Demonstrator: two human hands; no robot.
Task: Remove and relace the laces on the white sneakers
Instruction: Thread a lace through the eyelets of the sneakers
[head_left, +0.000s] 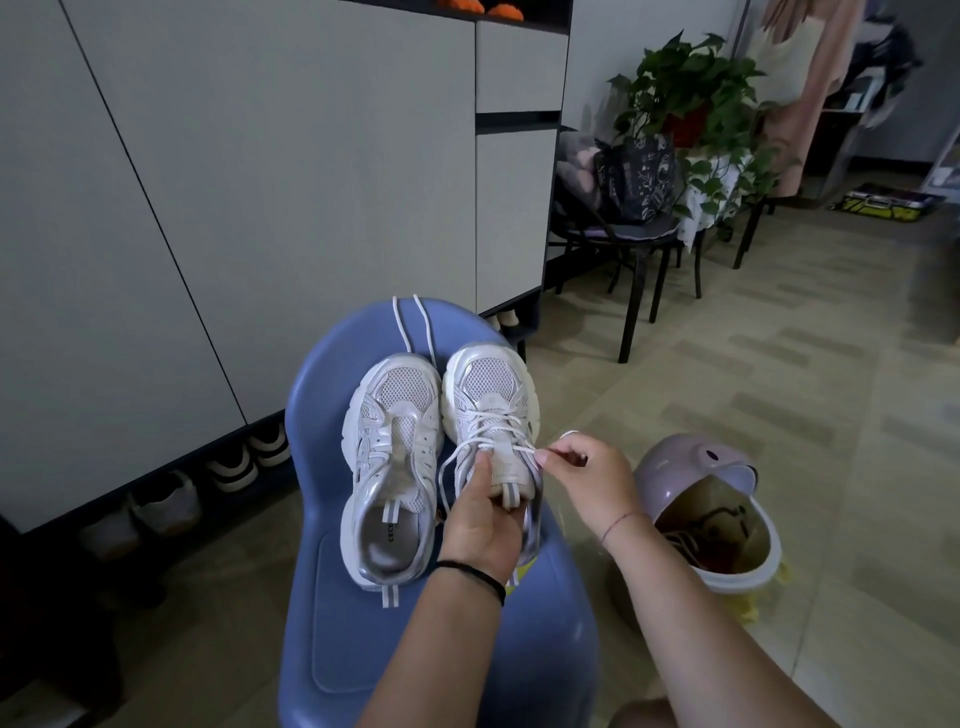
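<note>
While the right sneaker (491, 400) and the left sneaker (395, 441) stand side by side on the blue chair (332, 374), toes toward 12 o'clock, only the right one carries a threaded lace (498, 421). Left hand (480, 525) grips that shoe's tongue, fingers curled round it, thumb pressed on top. Right hand (587, 473), at the shoe's 3 o'clock, pinches the lace between thumb and fingers. A loose lace (410, 322) lies at 12 o'clock of the left sneaker. A lilac bin (691, 462) stands on the floor at 3 o'clock of the chair
</note>
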